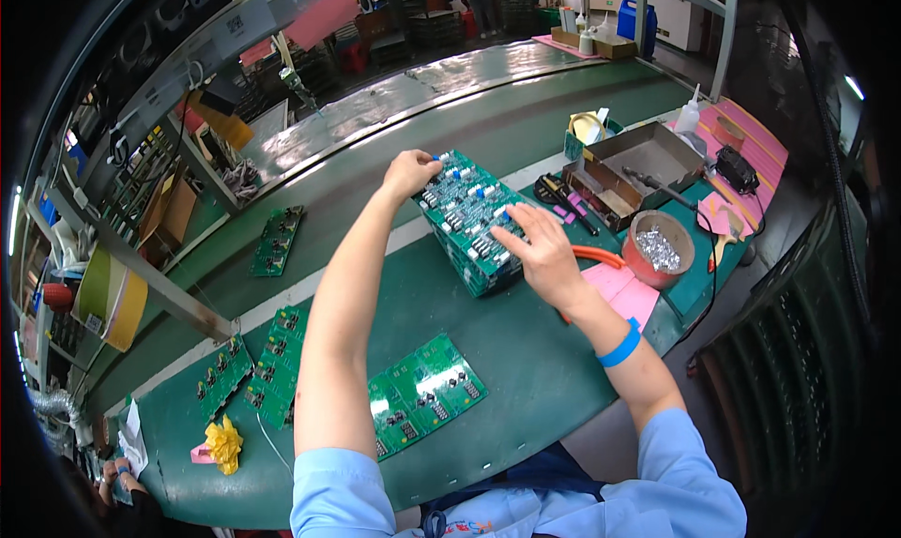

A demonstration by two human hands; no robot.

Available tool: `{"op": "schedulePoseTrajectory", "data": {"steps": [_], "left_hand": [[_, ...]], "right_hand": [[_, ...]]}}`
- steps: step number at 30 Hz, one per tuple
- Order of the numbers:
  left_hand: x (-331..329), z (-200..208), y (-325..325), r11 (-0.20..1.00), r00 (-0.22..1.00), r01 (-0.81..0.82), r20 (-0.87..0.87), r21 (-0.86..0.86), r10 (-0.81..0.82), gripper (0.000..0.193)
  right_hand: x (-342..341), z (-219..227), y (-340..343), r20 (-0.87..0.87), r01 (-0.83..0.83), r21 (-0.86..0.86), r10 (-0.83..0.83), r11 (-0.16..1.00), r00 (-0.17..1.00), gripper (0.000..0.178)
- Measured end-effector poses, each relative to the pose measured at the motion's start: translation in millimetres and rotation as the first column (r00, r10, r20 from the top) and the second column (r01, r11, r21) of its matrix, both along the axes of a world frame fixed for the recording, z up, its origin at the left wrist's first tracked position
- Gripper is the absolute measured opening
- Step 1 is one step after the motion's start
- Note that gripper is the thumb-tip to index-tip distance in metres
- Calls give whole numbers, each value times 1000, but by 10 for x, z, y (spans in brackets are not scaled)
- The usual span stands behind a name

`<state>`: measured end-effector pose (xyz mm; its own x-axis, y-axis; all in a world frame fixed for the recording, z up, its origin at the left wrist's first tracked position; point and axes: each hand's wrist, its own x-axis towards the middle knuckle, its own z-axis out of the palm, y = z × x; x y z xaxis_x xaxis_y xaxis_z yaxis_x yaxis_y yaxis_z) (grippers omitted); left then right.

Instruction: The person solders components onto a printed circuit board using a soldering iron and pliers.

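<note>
A thick stack of green circuit boards (481, 273) stands on the bench in front of me. Its top circuit board (462, 200) carries white, black and blue components. My left hand (410, 175) is closed on the far left edge of that board, its fingertips by a blue component. At the opposite end, my right hand (544, 257) grips the board's right edge, with thumb and index finger over the components. The undersides of my fingers are hidden. Nearer to me a green circuit board panel (436, 388) lies flat, partly behind my left forearm.
More circuit boards (274, 369) lie left of my forearm, and one board (277, 242) is farther off. To the right are orange-handled pliers (598, 255), a red tub (659, 249) of silvery bits, and a metal tray (657, 167). A metal post (178, 299) rises at the left.
</note>
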<state>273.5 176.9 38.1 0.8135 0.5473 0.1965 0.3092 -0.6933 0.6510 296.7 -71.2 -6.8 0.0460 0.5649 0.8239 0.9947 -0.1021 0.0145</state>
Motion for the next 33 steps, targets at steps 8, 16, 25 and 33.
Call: {"op": "schedulePoseTrajectory", "data": {"steps": [8, 16, 25, 33], "left_hand": [[213, -191, 89, 999, 998, -36, -59, 35, 38, 27], [230, -343, 14, 997, 995, -70, -75, 34, 72, 22], [222, -348, 18, 992, 999, -14, -40, 128, 19, 26], [-866, -436, 1005, 524, 559, -816, 103, 243, 823, 35]], "right_hand": [[63, -51, 36, -135, -61, -60, 52, 996, 989, 30], [8, -97, 28, -208, -109, -127, 81, 986, 975, 30], [55, -114, -91, -343, -169, -226, 84, 959, 936, 45], [-161, 101, -125, -190, -169, -152, 139, 974, 972, 57]]}}
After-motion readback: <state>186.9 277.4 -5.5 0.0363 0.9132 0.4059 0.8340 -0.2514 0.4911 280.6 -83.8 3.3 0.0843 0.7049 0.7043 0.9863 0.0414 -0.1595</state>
